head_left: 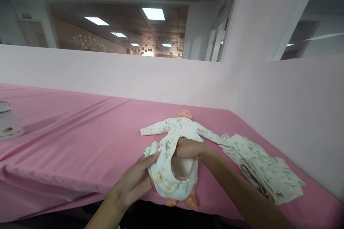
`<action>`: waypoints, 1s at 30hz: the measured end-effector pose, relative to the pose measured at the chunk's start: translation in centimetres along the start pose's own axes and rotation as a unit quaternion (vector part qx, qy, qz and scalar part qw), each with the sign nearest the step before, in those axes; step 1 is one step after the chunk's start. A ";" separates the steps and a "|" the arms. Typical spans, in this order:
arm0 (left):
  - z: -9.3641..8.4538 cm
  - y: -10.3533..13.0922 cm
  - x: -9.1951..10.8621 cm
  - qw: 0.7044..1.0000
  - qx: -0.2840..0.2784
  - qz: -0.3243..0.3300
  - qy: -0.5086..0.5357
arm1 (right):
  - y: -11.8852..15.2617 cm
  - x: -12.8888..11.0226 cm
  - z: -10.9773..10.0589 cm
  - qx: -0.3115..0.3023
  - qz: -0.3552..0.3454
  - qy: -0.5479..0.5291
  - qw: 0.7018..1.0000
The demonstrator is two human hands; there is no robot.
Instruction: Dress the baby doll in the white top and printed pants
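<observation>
Peach-coloured and smooth, a doll (185, 114) lies at lower centre on a pink cloth-covered desk (80, 143), in a white, small-printed cloth garment (163, 177). The left hand (138, 176) grips the garment's side, probably to spread its opening; the right hand (188, 148) reaches inside, fingers hidden, so I cannot tell its grip.
</observation>
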State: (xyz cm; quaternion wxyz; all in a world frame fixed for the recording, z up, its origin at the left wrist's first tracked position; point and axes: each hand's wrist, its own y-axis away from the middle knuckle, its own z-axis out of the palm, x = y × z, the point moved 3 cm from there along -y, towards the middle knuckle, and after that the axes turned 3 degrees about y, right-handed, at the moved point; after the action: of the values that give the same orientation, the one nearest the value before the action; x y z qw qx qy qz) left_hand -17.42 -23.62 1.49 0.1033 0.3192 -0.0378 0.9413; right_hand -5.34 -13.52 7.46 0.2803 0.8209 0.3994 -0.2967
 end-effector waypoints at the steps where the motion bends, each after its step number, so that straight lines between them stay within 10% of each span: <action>1: 0.1 0.1 -0.5 1.000 -0.011 -0.005 -0.007 | -0.2 0.0 0.1 -0.014 -0.010 0.024 1.000; 8: -0.9 0.7 2.2 0.996 0.049 0.080 -0.003 | 3.1 -0.8 0.3 -0.100 -0.136 -0.098 0.981; 14: -4.3 1.2 5.3 0.962 0.177 0.204 0.029 | 5.7 1.8 -1.0 0.085 -0.127 0.018 0.988; 22: -5.6 3.4 -1.2 0.940 0.304 0.151 -0.018 | 2.2 4.6 5.4 0.077 -0.185 0.379 0.904; 30: -3.7 4.6 -5.4 0.933 0.346 0.087 0.043 | 1.5 2.4 2.1 0.081 -0.193 0.269 0.940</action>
State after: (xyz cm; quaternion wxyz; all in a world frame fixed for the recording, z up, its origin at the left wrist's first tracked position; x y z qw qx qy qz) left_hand -16.50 -28.54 -4.77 -0.0940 0.2900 0.2675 0.9141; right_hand -3.45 -14.65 4.71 0.0320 0.7971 0.5853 -0.1448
